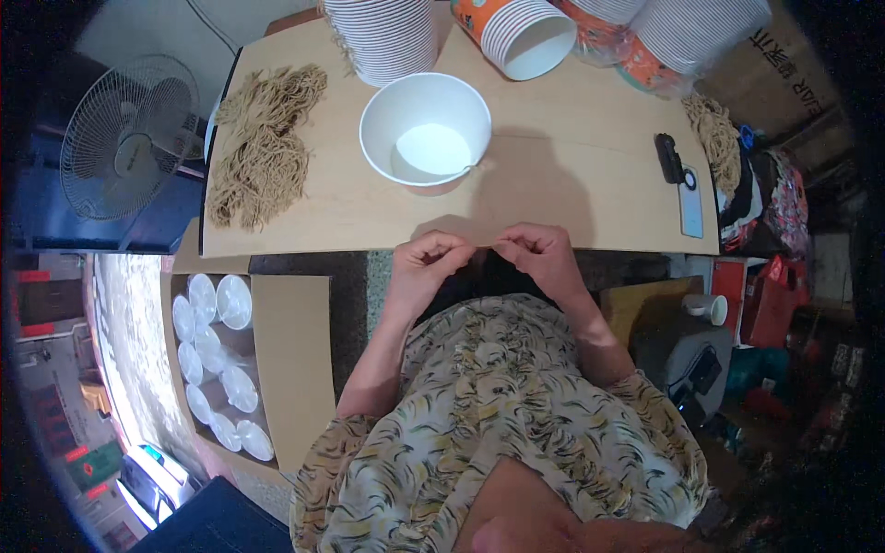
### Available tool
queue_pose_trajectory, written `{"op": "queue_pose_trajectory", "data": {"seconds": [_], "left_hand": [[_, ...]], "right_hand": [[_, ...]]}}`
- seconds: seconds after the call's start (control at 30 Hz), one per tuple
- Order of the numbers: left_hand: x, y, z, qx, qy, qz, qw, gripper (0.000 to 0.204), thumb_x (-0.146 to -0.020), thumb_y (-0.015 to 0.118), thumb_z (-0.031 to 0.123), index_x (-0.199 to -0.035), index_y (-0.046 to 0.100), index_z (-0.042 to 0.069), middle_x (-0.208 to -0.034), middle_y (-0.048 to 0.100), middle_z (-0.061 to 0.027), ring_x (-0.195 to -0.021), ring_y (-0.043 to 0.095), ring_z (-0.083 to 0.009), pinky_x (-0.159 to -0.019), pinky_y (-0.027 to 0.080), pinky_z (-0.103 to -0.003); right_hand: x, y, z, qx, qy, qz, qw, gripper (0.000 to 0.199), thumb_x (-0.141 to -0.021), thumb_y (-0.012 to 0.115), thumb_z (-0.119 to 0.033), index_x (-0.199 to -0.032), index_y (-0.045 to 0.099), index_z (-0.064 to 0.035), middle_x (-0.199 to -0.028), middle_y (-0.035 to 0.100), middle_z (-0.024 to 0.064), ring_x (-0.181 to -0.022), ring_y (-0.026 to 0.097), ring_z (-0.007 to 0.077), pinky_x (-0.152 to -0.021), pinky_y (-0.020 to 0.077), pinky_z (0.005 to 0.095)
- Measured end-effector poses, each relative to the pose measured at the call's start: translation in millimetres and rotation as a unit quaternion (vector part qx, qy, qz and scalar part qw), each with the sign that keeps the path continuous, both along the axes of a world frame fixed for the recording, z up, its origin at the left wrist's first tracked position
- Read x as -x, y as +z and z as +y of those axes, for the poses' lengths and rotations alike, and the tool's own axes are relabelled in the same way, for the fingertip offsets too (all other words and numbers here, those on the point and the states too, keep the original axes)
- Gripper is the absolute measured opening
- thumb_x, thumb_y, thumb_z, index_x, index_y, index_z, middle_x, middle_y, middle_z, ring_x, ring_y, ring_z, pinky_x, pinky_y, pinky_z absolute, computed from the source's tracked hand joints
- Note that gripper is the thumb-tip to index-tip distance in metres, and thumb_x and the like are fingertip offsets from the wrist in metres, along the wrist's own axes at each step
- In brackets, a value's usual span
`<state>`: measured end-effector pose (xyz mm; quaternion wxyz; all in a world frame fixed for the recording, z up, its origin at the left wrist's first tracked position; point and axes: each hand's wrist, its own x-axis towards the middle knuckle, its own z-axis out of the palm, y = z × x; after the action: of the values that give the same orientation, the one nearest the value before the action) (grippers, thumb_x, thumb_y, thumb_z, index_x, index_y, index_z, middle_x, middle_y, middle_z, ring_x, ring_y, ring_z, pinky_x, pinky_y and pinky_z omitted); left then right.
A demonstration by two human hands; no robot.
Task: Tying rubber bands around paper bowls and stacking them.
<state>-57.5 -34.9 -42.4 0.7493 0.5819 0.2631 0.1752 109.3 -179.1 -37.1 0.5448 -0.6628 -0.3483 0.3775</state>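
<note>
My left hand (429,267) and my right hand (539,256) meet at the table's front edge, each with thumb and forefinger pinched. Between the fingertips runs what looks like a short thin cord (484,246), mostly hidden by the fingers. Just beyond them stands a white paper bucket (424,106), mouth up and bare inside. A small tan bit (471,169) shows at its near right rim. On the left of the table lie two bundles of tan cords (263,175), loosely heaped.
Stacked white paper buckets (387,41) stand at the back, with an orange stack (516,37) on its side. A black-handled tool (670,157) lies on the right near a pale blue-white strip (690,210). A carton (300,369) of clear plastic cups and a fan (134,147) are at left.
</note>
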Motion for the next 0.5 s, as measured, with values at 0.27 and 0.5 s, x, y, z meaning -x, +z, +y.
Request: {"op": "queue_pose_trajectory", "data": {"seconds": [0.27,0.5], "left_hand": [[0.3,-0.9,8.9,-0.113,-0.005,-0.018,0.993,0.003,-0.09,0.072,0.001,-0.092,0.072,-0.001,-0.085,0.07,0.0,-0.076,0.061,-0.0049,-0.069,0.048,-0.021],[8.9,74.4,90.5,-0.486,0.071,0.054,0.87,0.028,-0.077,0.079,0.006,-0.105,0.075,0.009,-0.114,0.069,-0.0101,-0.092,0.065,-0.0258,-0.076,0.057,-0.036]], "right_hand": [[-1.8,-0.8,9.6,-0.04,-0.005,0.046,0.998,0.01,-0.094,0.069,-0.008,-0.099,0.073,0.0005,-0.076,0.062,-0.0055,-0.066,0.051,0.0013,-0.059,0.041,0.0184],[-30.8,31.2,-2.9,-0.067,-0.095,-0.046,0.992,0.004,-0.091,0.071,-0.002,-0.093,0.07,0.0001,-0.082,0.062,-0.0023,-0.071,0.053,0.0036,-0.062,0.0425,0.0189]]}}
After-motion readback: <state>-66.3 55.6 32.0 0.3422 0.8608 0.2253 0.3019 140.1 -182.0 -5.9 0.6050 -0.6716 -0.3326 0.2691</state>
